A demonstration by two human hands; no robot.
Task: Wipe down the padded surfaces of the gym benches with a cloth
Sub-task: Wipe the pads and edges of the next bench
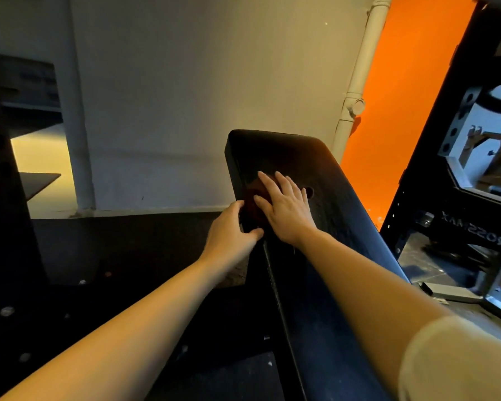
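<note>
Dark red cloth (255, 205) is lying near the far end of the bench pad (315, 227), where I am pressing it flat with my right hand (287, 208), fingers straight, while my left hand (232, 230) is gripping the pad's left edge to steady it.

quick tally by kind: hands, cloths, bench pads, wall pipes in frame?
Hands: 2 (left hand, right hand)
Cloths: 1 (dark red cloth)
Bench pads: 1 (bench pad)
Wall pipes: 1 (pipe)
Total: 5
</note>
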